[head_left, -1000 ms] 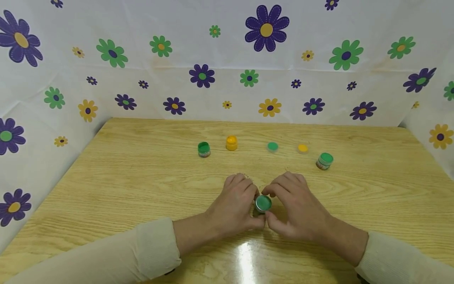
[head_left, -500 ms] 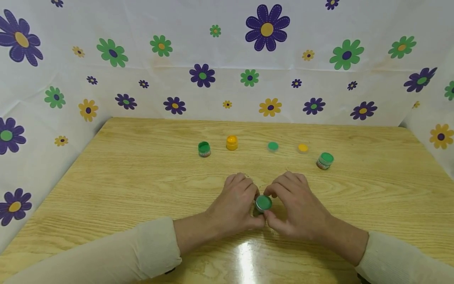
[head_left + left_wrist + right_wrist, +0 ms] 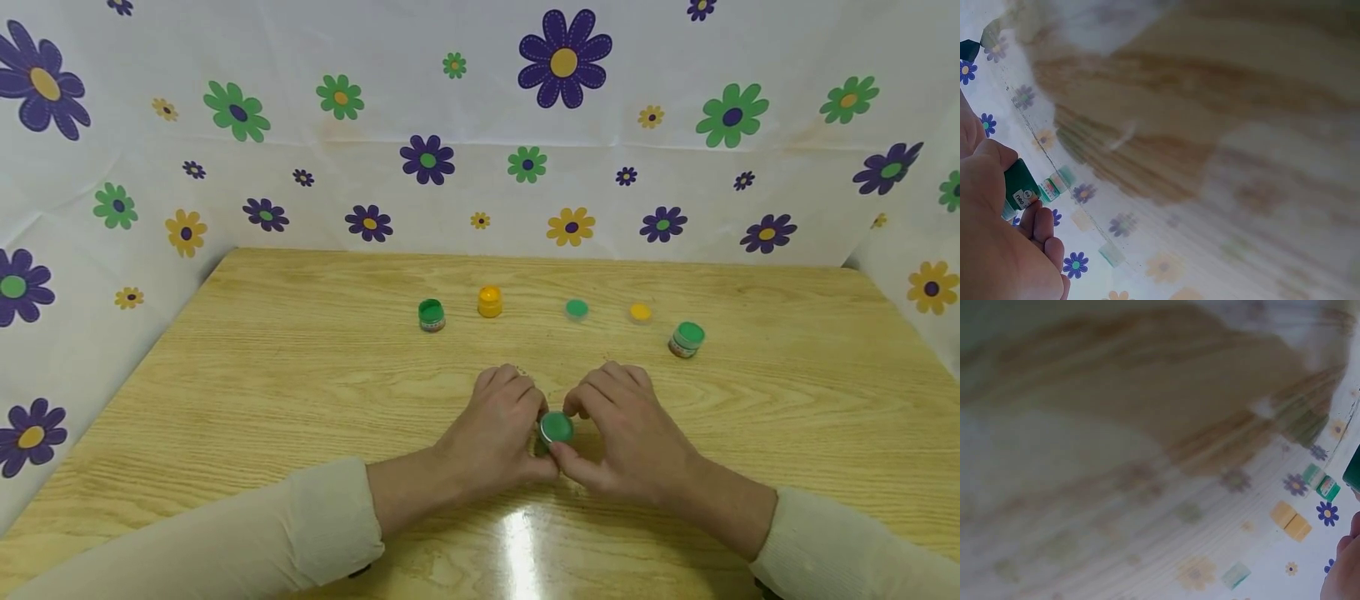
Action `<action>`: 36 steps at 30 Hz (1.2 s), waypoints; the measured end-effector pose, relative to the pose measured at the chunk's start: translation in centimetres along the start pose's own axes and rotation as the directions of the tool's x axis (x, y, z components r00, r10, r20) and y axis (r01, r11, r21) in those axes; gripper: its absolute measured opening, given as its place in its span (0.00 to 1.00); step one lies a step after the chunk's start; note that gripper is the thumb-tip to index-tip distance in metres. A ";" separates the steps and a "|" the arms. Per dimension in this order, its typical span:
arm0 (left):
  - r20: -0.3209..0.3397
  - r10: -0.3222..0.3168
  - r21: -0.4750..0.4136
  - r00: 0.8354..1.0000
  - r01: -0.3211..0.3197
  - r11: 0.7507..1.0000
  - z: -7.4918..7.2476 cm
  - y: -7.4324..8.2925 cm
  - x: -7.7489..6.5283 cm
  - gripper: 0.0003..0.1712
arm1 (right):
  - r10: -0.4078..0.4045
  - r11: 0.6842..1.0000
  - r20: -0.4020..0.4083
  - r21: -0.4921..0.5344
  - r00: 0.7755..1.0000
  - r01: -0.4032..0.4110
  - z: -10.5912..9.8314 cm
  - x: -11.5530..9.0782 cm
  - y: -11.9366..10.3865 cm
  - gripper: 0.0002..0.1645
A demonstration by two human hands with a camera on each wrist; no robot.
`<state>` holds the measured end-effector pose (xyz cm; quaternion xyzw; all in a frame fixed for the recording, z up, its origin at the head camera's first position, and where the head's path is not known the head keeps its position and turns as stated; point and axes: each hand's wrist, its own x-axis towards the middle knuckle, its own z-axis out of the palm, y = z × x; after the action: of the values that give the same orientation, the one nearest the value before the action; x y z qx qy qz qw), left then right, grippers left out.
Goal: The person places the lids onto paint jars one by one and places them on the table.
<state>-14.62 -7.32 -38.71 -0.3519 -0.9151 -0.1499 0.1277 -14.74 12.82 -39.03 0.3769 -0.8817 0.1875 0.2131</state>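
A small paint jar (image 3: 1021,184) with green paint and a green-topped lid (image 3: 557,427) stands between my two hands near the middle of the table in the head view. Fingers and thumb of my left hand (image 3: 498,433) grip the jar's body from the left. From the right, my right hand (image 3: 626,437) pinches the lid, its thumb at the near rim and its index finger at the far side. In the left wrist view the jar's printed label faces out between thumb and fingers. Only a green sliver of the jar shows at the right wrist view's edge.
Behind my hands stand an uncovered green paint jar (image 3: 431,317) and an uncovered yellow one (image 3: 490,303). A green lid (image 3: 577,310) and a yellow lid (image 3: 640,313) lie to their right. Farther right is a lidded green jar (image 3: 687,341). A flowered cloth (image 3: 337,167) hangs behind the table.
My right thumb has slid slightly left along the lid's near rim, and the right index finger has drawn back a little. The left hand and the other jars stay put.
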 end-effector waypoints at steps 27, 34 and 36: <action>0.001 -0.009 0.002 1.000 0.009 1.000 -0.1 0.1 0.0 0.19 | -0.001 0.991 0.068 0.136 0.998 -0.009 -0.3 -0.1 0.3 0.14; 0.018 -0.016 0.003 1.000 0.016 1.000 -0.1 0.2 -0.1 0.20 | 0.009 0.992 0.074 0.125 0.997 -0.018 -0.3 0.0 0.2 0.14; 0.023 -0.018 0.004 1.000 0.018 1.000 -0.1 0.2 -0.1 0.20 | 0.012 0.992 0.077 0.122 0.997 -0.022 -0.3 0.0 0.2 0.14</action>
<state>-14.45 -7.29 -38.62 -0.3451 -0.9199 -0.1454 0.1164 -14.81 13.10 -38.87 0.3886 -0.8792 0.2284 0.1542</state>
